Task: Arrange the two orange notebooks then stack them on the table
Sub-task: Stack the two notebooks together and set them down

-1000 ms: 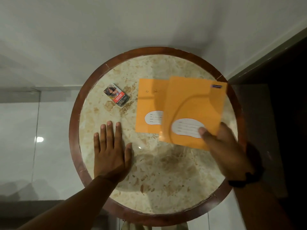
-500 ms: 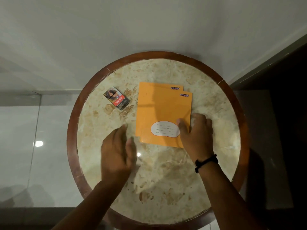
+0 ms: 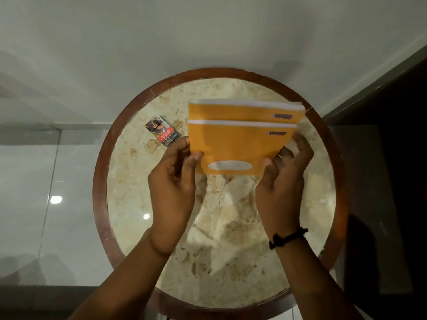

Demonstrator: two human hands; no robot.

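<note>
The left hand [image 3: 172,179] grips the left edges of the two orange notebooks [image 3: 240,144], thumb on the front cover near its lower corner and fingers curled behind. The right hand [image 3: 283,179] clasps the opposite side the same way, thumb at the lower right corner and fingertips along the right edge. Between them the pair is held up off the round marble table [image 3: 221,227], tipped so the covers face the person and the white page edges show along the top. The two books lie face to back, touching, but the rear one sits higher than the front one, so its top strip and its small dark label show above the front book's edge. The gathering seems done; squaring the edges and laying the pile flat on the table are left. The longer visible edge of each book runs left to right, with the white oval name label low on the front cover and the top edges pointing away from the person. A small printed packet [image 3: 162,131] lies on the table just left of the books.
</note>
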